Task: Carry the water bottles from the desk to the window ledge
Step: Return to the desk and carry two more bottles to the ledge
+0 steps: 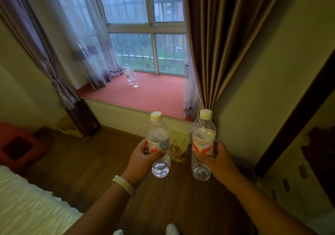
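Observation:
My left hand (pixel 143 159) grips a clear water bottle (pixel 159 138) with a white cap and a red-and-white label, held upright above the wooden floor. My right hand (pixel 217 159) grips a second bottle (pixel 204 137) of the same kind, also upright. The window ledge (pixel 154 95), covered in red, lies ahead of both hands, a little farther off. A few clear bottles (pixel 132 77) stand together on the ledge near its back left, close to the sheer curtain.
A brown curtain (pixel 217 53) hangs at the ledge's right end and a tied purple curtain (pixel 54 82) at its left. A yellow patterned bag (pixel 178 147) stands on the floor below the ledge. A white bed edge (pixel 27 202) lies at lower left, a red box (pixel 20 144) beyond it.

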Demonstrator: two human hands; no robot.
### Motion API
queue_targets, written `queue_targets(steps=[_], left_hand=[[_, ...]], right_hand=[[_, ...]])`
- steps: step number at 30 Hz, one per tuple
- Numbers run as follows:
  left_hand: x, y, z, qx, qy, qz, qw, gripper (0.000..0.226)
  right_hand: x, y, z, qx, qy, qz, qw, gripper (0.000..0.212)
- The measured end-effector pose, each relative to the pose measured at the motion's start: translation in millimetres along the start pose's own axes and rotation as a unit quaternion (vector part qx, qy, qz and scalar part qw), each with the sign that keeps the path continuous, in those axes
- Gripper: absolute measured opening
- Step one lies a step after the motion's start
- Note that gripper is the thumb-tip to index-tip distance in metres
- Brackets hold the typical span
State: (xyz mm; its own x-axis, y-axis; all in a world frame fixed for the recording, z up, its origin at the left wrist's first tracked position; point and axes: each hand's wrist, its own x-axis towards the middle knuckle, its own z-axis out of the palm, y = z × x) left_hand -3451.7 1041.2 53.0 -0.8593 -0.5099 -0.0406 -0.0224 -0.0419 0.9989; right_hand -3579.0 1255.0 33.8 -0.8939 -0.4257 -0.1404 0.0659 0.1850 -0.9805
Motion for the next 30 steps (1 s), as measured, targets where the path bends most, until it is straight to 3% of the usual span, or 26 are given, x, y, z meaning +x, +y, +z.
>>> queue_targets(steps=[10, 17, 23, 30], left_hand=[[179.2, 9.4, -61.4, -0.039, 0.024, -0.003, 0.999, 0.043], [260.8, 25.8, -120.8, -0.049, 0.065, 0.021, 0.996, 0.05], [311.7, 31.3, -173.1, -0.067, 0.131, 0.028, 0.989, 0.045], [377.1, 17.6, -247.7, -0.047, 0.208, 0.003, 0.977, 0.045]], right_hand=[[179.9, -40.9, 66.8, -0.038, -0.036, -0.009, 0.999, 0.08], [266.4, -87.2, 132.3, -0.078, -0.071, -0.063, 0.992, 0.043], [344.2, -104.8, 203.8, -0.055, -0.116, -0.068, 0.989, 0.051], [440.5, -105.8, 306.8, -0.041, -0.223, -0.059, 0.972, 0.057]])
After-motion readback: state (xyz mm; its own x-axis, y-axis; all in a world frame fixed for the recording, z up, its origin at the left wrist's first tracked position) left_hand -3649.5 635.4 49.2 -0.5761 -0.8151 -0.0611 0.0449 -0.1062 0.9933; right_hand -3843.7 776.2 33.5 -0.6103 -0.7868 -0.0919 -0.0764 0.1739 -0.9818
